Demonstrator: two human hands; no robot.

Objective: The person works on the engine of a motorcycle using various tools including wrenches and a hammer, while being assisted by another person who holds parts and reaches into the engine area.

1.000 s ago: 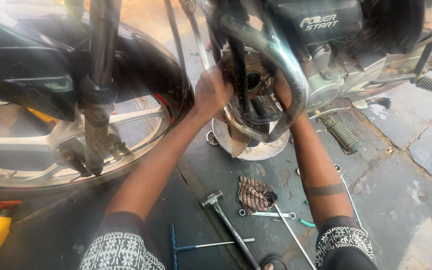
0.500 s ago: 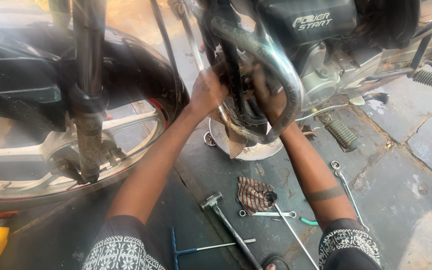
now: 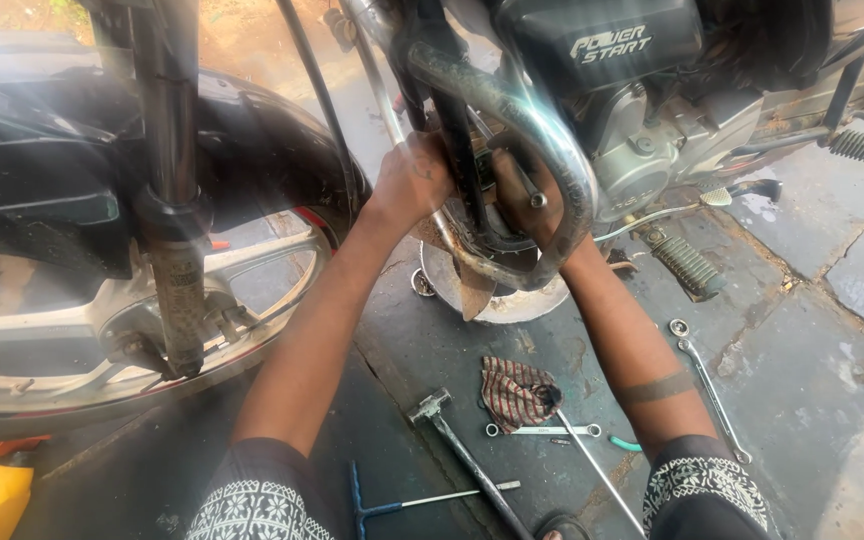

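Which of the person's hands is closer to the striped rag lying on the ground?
Right. The right hand is up at the engine, above the striped rag; the left hand is at the frame, farther off to the left.

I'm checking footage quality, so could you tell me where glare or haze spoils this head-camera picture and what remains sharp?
Head view: sun haze washes out the upper left over the front wheel and fork; the left hand and right hand sit in shade under the chrome guard, fingers hard to read; the rag and floor tools are sharp.
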